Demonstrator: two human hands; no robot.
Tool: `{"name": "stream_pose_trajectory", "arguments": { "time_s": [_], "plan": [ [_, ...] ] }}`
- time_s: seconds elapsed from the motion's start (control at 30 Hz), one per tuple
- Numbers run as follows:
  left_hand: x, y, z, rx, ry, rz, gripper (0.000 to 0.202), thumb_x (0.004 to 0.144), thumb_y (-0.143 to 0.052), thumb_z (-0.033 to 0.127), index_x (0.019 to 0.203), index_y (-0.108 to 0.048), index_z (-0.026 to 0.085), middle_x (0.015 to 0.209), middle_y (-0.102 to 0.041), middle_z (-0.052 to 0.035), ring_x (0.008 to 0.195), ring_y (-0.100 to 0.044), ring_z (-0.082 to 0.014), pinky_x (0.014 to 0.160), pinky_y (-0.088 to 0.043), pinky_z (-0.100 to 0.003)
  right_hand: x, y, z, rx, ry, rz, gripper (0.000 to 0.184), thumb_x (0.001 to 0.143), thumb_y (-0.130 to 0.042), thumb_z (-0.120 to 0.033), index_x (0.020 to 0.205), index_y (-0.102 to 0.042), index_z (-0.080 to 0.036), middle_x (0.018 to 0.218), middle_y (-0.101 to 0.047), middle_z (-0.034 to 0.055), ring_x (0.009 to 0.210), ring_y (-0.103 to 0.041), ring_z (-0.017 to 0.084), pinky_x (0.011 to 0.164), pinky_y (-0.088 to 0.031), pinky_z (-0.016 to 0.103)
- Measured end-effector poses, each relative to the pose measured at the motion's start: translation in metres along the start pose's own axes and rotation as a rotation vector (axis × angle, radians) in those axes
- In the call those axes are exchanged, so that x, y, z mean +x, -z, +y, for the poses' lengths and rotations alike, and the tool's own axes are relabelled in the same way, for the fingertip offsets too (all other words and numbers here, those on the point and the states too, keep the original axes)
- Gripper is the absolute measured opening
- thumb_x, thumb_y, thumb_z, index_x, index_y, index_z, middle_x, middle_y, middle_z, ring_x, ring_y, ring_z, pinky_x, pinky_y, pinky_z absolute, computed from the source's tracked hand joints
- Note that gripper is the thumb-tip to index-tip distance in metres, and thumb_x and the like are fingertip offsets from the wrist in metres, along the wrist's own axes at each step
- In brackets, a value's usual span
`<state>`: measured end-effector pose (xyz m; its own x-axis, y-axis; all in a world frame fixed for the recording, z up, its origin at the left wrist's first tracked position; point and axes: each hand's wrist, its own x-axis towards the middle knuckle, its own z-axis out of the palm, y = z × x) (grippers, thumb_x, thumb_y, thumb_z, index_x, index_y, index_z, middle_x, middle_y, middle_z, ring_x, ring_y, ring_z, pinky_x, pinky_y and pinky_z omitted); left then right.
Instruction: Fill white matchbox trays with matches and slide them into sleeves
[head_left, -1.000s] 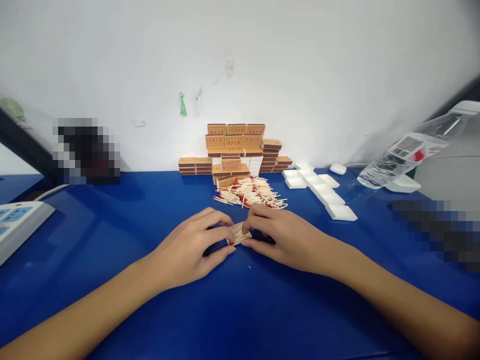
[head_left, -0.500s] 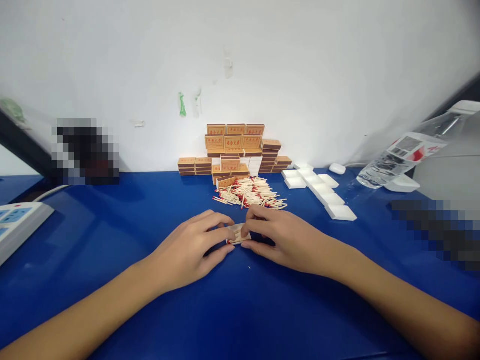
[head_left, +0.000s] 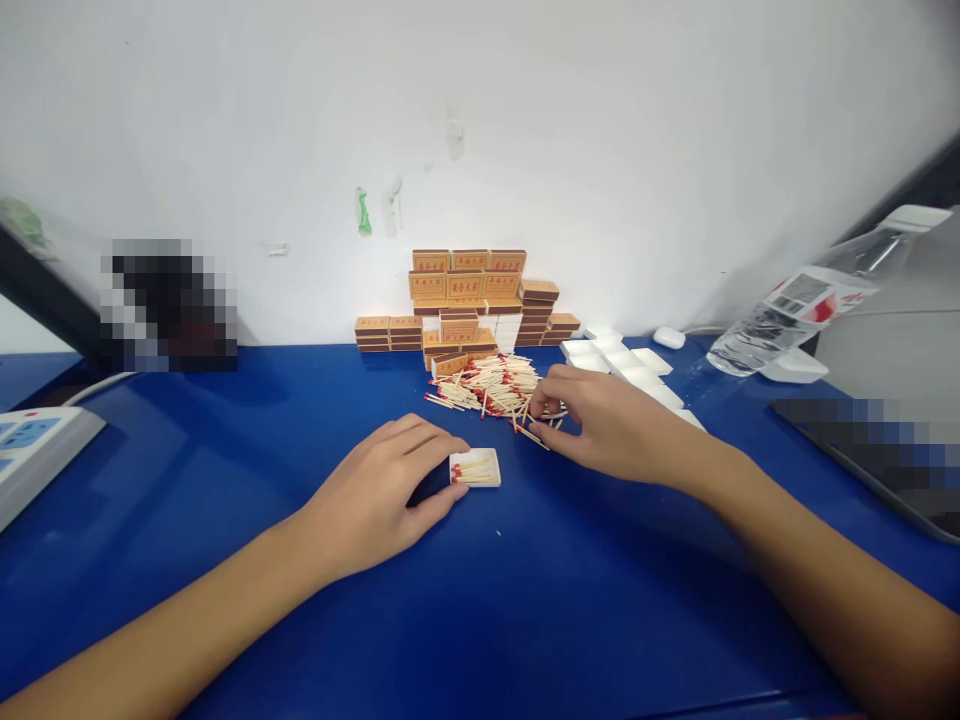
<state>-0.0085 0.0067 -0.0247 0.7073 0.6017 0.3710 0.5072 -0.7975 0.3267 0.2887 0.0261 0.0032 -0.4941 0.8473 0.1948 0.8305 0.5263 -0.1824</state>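
Note:
Near the middle of the blue table lies a small white matchbox tray [head_left: 487, 468] with several red-headed matches in it. My left hand [head_left: 397, 490] grips its left end, thumb at the near side and fingers at the far side. Beyond the tray is a loose heap of matches [head_left: 495, 385]. At the heap's right edge my right hand [head_left: 592, 420] reaches in with bent fingers, thumb and fingertips closed around a few matches [head_left: 532, 435]; exactly how many is hidden.
Behind the heap, stacked matchboxes [head_left: 466, 287] stand against the wall. Empty white trays [head_left: 630, 365] lie at the right, partly behind my right forearm. A tilted water bottle [head_left: 795, 300] stands farther right, and a white power strip [head_left: 45, 450] sits at the left.
My right hand has left the tray and moved forward and right to the match heap. The matches in the tray are now uncovered. My left hand stays at the tray.

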Motion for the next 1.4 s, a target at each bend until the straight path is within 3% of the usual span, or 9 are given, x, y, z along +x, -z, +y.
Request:
{"name": "stream_pose_trajectory", "arguments": {
  "time_s": [0.17, 0.33, 0.47, 0.67, 0.9, 1.0, 1.2, 1.4],
  "plan": [
    [0.000, -0.001, -0.001, -0.017, 0.002, -0.001, 0.027, 0.101, -0.067, 0.028, 0.127, -0.066, 0.020, 0.118, -0.073, -0.0087, 0.110, -0.066, -0.0265, 0.098, -0.056, -0.047, -0.002, 0.002, -0.007, 0.025, -0.045, -0.110, 0.014, 0.095, -0.068, -0.034, 0.090, -0.066, -0.021, 0.095, -0.068, 0.0046, 0.083, -0.063, 0.020, 0.073, -0.043, 0.034],
    [0.001, 0.000, 0.000, -0.026, 0.010, -0.007, 0.028, 0.100, -0.067, 0.027, 0.128, -0.066, 0.021, 0.118, -0.074, -0.0083, 0.110, -0.067, -0.0265, 0.098, -0.056, -0.046, 0.000, -0.006, -0.009, 0.052, -0.057, -0.178, 0.017, 0.103, -0.057, -0.026, 0.088, -0.062, -0.020, 0.096, -0.068, 0.0066, 0.082, -0.061, 0.020, 0.072, -0.044, 0.033],
    [0.001, 0.002, 0.002, -0.030, 0.000, -0.010, 0.029, 0.100, -0.067, 0.026, 0.129, -0.065, 0.021, 0.117, -0.074, -0.0080, 0.108, -0.067, -0.0259, 0.097, -0.056, -0.045, -0.003, 0.000, -0.007, 0.036, -0.031, -0.199, 0.019, 0.106, -0.052, -0.027, 0.090, -0.061, -0.019, 0.101, -0.067, 0.0084, 0.080, -0.061, 0.019, 0.071, -0.044, 0.033],
    [0.000, 0.001, 0.002, -0.017, 0.020, 0.009, 0.039, 0.100, -0.068, 0.029, 0.137, -0.061, 0.019, 0.119, -0.074, -0.0092, 0.108, -0.067, -0.0261, 0.096, -0.057, -0.046, -0.008, 0.009, -0.032, 0.104, 0.094, -0.152, 0.019, 0.109, -0.050, -0.028, 0.098, -0.062, -0.019, 0.106, -0.068, 0.0078, 0.084, -0.065, 0.019, 0.072, -0.048, 0.031],
    [0.000, 0.000, 0.005, -0.015, -0.002, 0.017, 0.043, 0.101, -0.068, 0.033, 0.139, -0.056, 0.019, 0.119, -0.073, -0.0098, 0.106, -0.068, -0.0256, 0.094, -0.057, -0.045, -0.011, -0.019, -0.061, -0.230, 0.263, -0.009, 0.010, 0.105, -0.055, -0.016, 0.099, -0.064, -0.015, 0.102, -0.068, 0.0100, 0.068, -0.063, 0.019, 0.055, -0.038, 0.033],
    [0.000, 0.001, 0.007, -0.014, -0.019, 0.012, 0.042, 0.100, -0.069, 0.031, 0.138, -0.057, 0.019, 0.118, -0.073, -0.0098, 0.106, -0.068, -0.0258, 0.092, -0.057, -0.044, -0.010, -0.024, -0.061, -0.172, 0.290, 0.007, 0.008, 0.104, -0.058, -0.018, 0.100, -0.064, -0.015, 0.101, -0.067, 0.0090, 0.069, -0.064, 0.018, 0.055, -0.040, 0.032],
    [-0.001, 0.001, 0.005, -0.004, -0.019, 0.019, 0.043, 0.100, -0.070, 0.032, 0.139, -0.057, 0.019, 0.117, -0.073, -0.0091, 0.105, -0.067, -0.0252, 0.093, -0.056, -0.044, -0.012, -0.007, -0.049, 0.039, 0.193, -0.060, 0.009, 0.105, -0.058, -0.022, 0.103, -0.066, -0.018, 0.108, -0.067, 0.0084, 0.084, -0.068, 0.019, 0.073, -0.049, 0.033],
    [-0.001, 0.002, 0.006, -0.001, -0.009, 0.000, 0.042, 0.101, -0.069, 0.032, 0.140, -0.057, 0.021, 0.117, -0.073, -0.0092, 0.105, -0.068, -0.0257, 0.093, -0.057, -0.044, -0.011, -0.005, -0.047, 0.047, 0.195, -0.099, 0.020, 0.109, -0.048, -0.021, 0.097, -0.064, -0.017, 0.102, -0.067, 0.0088, 0.078, -0.066, 0.018, 0.070, -0.050, 0.032]
  ]
}}
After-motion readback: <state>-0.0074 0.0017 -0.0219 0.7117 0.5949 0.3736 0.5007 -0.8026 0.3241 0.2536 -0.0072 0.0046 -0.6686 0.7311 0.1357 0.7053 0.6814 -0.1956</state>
